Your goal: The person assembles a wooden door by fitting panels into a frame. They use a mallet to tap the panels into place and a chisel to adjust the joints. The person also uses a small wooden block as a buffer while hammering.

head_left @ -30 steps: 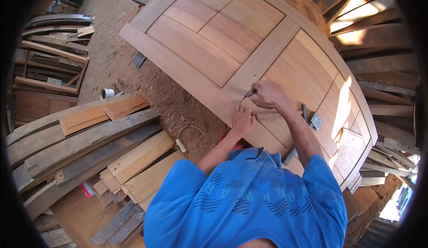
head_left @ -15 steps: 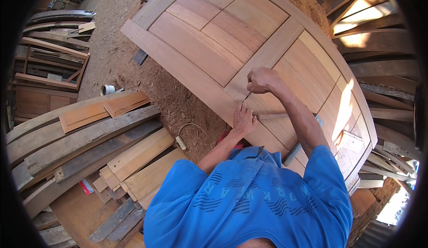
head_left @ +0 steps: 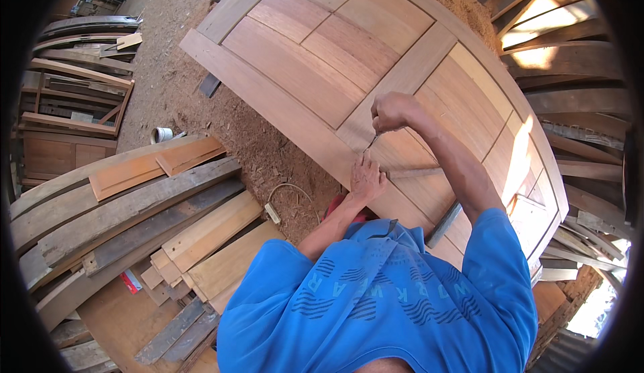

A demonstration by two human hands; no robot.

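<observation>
Gripping a thin tool, the right hand was clenched just beyond the left hand, which lay flat on the wooden door spread beneath both. Behind the hands, the blue shirt bore printed lettering and wavy stripes; left of them sat stacked planks.

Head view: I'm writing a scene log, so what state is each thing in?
Wooden panel: lying flat, partly sunlit
Left hand: resting on the panel, fingers extended
Right hand: closed around the thin tool
Thin tool: slanted, tip down by the left hand
Planks: stacked
White block: lying low, cable curving loosely beside it
</observation>
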